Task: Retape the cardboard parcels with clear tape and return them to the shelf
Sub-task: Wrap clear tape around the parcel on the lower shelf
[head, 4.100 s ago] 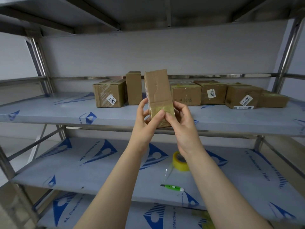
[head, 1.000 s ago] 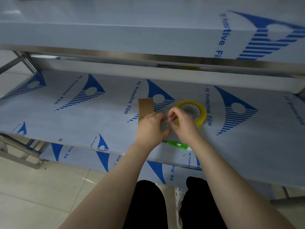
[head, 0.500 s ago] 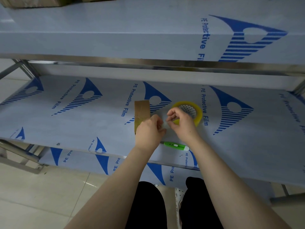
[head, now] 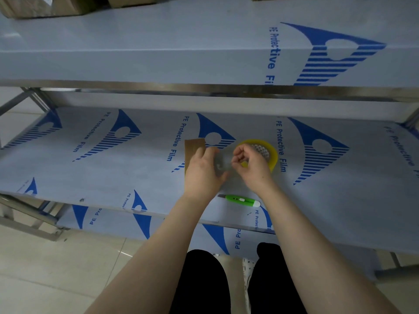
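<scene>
A small brown cardboard parcel [head: 192,148] lies on the middle shelf [head: 113,173], and my left hand [head: 204,171] covers and grips its near end. A short strip of clear tape [head: 223,160] stretches from the parcel side to my right hand [head: 250,165], whose fingertips pinch its end. The yellow tape roll [head: 272,154] lies flat on the shelf just behind my right hand, partly hidden by it. The strip's left end is hidden under my left fingers.
A green utility knife [head: 241,199] lies near the shelf's front edge between my wrists. Other cardboard parcels [head: 40,6] sit on the upper shelf [head: 204,53] at the top left. A lower shelf and tiled floor lie beneath.
The parcel came down from in front of the upper shelf onto the middle shelf. Over the last second my hands have drawn slightly apart with the clear tape strip between them.
</scene>
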